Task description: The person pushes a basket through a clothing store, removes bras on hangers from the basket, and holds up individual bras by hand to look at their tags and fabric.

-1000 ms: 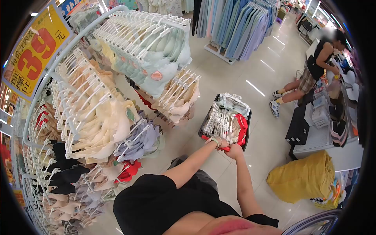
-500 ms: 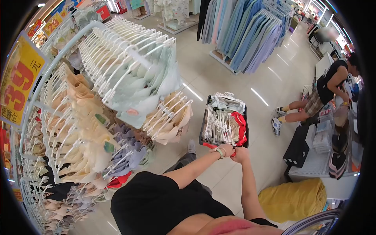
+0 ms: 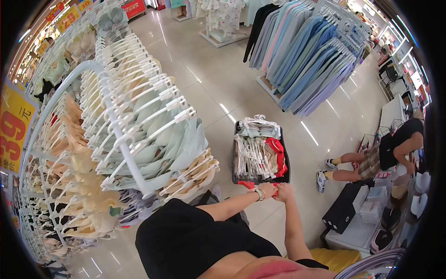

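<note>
Both hands (image 3: 282, 191) gripped red handle (image 3: 246, 185) of blk rect. basket (image 3: 285, 178), rounded corners, long axis fwd from wearer; slim wht hangers (image 3: 253, 160) & crumpled red fabric (image 3: 278, 156) lay inside.

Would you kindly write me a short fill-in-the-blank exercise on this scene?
1. The left hand and right hand hold a handle coloured ____.
2. The hangers in the black basket are coloured ____.
3. The wristband is on the ____ arm.
4. The background of the price sign at the far left edge is ____.

Missing words: red; white; left; yellow.
</note>
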### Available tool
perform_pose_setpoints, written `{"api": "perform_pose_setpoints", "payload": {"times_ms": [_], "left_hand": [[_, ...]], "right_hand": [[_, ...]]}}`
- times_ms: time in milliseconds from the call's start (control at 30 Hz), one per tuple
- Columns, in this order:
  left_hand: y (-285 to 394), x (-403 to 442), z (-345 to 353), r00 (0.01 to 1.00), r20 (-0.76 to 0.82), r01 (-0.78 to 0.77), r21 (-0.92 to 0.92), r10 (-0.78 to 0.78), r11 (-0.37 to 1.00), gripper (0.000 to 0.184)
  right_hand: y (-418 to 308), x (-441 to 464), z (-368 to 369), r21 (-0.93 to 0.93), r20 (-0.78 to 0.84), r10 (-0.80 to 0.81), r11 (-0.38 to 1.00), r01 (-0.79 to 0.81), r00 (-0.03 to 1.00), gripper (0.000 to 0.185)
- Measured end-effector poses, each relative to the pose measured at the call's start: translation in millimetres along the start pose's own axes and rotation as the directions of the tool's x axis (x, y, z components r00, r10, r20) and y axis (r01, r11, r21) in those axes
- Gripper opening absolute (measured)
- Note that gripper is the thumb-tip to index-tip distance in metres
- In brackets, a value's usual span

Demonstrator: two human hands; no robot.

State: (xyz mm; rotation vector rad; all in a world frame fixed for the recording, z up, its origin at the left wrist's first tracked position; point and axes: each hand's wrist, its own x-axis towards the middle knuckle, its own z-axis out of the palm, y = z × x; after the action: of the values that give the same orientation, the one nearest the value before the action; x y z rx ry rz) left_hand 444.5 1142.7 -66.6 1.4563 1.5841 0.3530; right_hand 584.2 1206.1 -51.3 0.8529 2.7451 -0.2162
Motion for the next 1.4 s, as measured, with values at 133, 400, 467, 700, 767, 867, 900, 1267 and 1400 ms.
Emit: {"api": "perform_pose_setpoints", "payload": {"times_ms": [133,400,467,700,767,867,900,1267,1400], "left_hand": [[14.1,-37.2,-60.1,0.997,-0.075,-0.006,-0.025,0.004,1.0,0.045],[70.4,40.0,-114.9,0.977,-0.189,0.083,-0.085,-0.098,0.993,0.045],[67.6,61.0,-130.7,0.967,-0.228,0.083,-0.142,-0.114,0.986,0.047],[61.2,104.3,-175.1,0.912,-0.335,0.202,-0.135,-0.237,0.97,0.051],[58.9,121.7,-194.9,0.907,-0.338,0.213,-0.15,-0.252,0.965,0.054],[49.0,137.4,-221.3,0.881,-0.393,0.202,-0.192,-0.264,0.96,0.051],[45.2,144.9,-229.1,0.871,-0.419,0.192,-0.192,-0.257,0.962,0.049],[-25.5,205.8,-336.8,0.687,-0.633,0.304,-0.197,-0.358,0.932,0.049],[-56.0,220.6,-377.1,0.61,-0.677,0.278,-0.305,-0.413,0.911,0.043]], "right_hand": [[-32.5,19.2,-73.5,0.013,-0.011,-0.057,0.998,0.058,0.998,0.039],[64.4,88.4,-137.2,-0.017,-0.008,-0.23,0.973,0.23,0.973,0.04],[75.9,110.7,-146.8,-0.037,-0.007,-0.268,0.963,0.267,0.964,0.04],[110.6,194.3,-164.0,-0.056,0.025,-0.44,0.896,0.441,0.898,0.04],[123.0,223.6,-170.8,-0.067,0.031,-0.479,0.875,0.48,0.877,0.04],[135.4,269.8,-174.3,-0.062,0.02,-0.572,0.818,0.572,0.82,0.038],[137.6,284.5,-180.6,-0.074,0.024,-0.585,0.807,0.585,0.81,0.038],[117.9,453.8,-217.8,-0.13,-0.011,-0.628,0.772,0.622,0.778,0.031],[89.9,482.1,-250.1,-0.025,-0.132,-0.522,0.852,0.523,0.843,0.026]]}}
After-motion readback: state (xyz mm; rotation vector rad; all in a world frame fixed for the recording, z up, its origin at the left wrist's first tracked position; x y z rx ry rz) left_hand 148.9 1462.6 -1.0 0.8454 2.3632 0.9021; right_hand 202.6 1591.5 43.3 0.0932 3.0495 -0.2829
